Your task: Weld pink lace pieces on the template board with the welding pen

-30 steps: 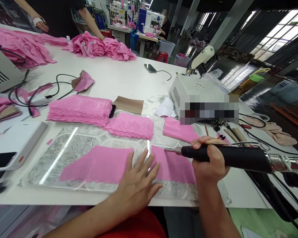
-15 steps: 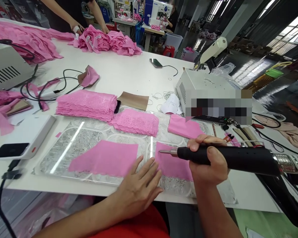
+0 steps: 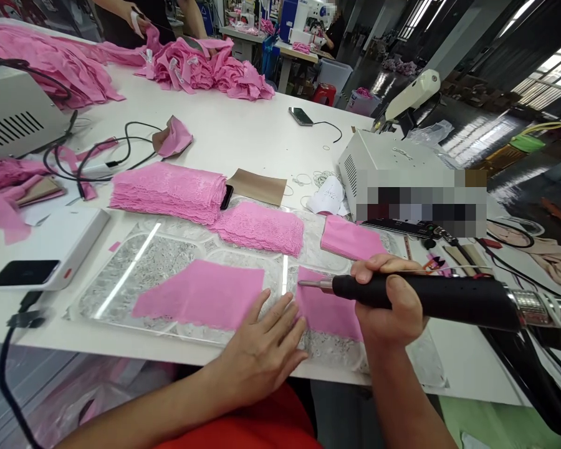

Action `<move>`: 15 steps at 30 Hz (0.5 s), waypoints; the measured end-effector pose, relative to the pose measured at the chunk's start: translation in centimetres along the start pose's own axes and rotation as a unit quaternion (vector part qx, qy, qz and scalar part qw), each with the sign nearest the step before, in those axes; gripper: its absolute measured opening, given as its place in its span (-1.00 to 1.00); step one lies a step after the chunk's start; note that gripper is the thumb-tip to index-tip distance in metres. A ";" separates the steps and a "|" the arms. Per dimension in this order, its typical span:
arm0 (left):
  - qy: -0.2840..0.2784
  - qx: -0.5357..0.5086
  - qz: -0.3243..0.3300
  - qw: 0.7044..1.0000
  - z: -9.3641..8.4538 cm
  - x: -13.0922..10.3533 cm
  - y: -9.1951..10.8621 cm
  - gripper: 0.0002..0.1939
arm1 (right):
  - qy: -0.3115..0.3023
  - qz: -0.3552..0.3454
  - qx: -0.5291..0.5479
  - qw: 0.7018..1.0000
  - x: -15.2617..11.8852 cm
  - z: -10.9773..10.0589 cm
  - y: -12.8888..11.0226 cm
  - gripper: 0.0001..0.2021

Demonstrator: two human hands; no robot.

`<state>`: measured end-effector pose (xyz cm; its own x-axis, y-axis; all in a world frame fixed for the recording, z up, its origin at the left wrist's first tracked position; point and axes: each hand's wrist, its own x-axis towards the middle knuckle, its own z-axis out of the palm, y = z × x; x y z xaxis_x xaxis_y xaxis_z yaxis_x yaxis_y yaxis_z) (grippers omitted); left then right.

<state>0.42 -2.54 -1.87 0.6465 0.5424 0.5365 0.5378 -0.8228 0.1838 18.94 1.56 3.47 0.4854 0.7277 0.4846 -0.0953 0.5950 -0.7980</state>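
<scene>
My right hand (image 3: 395, 305) is wrapped around a thick black handheld tool (image 3: 449, 298) with a slim metal tip and a metal collar at its rear. Its tip points left, at the upper left edge of a pink fabric piece (image 3: 327, 315); whether it touches I cannot tell. My left hand (image 3: 266, 349) lies flat with fingers spread, between that piece and a larger pink fabric piece (image 3: 206, 293), fingertips at their facing edges. Both pieces rest on a clear patterned mat (image 3: 116, 299). Part of the right piece is hidden behind my right hand.
Behind the pieces lie two stacks of pink lace fabric (image 3: 168, 190) and a folded pink piece (image 3: 350, 237). A grey machine box (image 3: 355, 168) stands right. A white power bank (image 3: 81, 243) and black cables (image 3: 128, 146) are left. Across the table a co-worker's hand (image 3: 138, 22) handles pink garments (image 3: 191, 65).
The tool's tip has shifted slightly left toward the fabric's edge. My left hand stays almost in place. The co-worker's hand has risen from the garments. My view has tilted slightly.
</scene>
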 end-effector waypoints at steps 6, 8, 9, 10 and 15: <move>0.018 -0.019 0.009 1.000 -0.2 -0.3 -0.1 -0.70 | 0.001 0.013 0.012 1.000 0.1 -0.6 -0.4 -0.91; 0.022 -0.024 0.015 0.999 -0.2 -0.4 0.0 -0.71 | -0.011 0.020 0.030 0.999 0.0 -1.0 -0.7 -0.89; 0.022 -0.024 0.017 0.999 -0.2 -0.4 0.0 -0.71 | -0.017 0.021 0.035 0.999 -0.1 -1.2 -0.8 -0.89; 0.021 -0.022 0.019 0.999 -0.3 -0.4 0.0 -0.71 | -0.024 0.023 0.036 0.999 -0.2 -1.3 -0.8 -0.89; 0.015 -0.015 0.016 1.000 -0.3 -0.2 0.0 -0.70 | -0.052 0.035 0.039 0.997 -0.7 -1.4 -0.9 -0.88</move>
<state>0.11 -2.72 -1.76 0.6468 0.5108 0.5663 0.4999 -0.8448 0.1910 19.88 0.06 3.34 0.3838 0.7968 0.4667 -0.1946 0.5638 -0.8026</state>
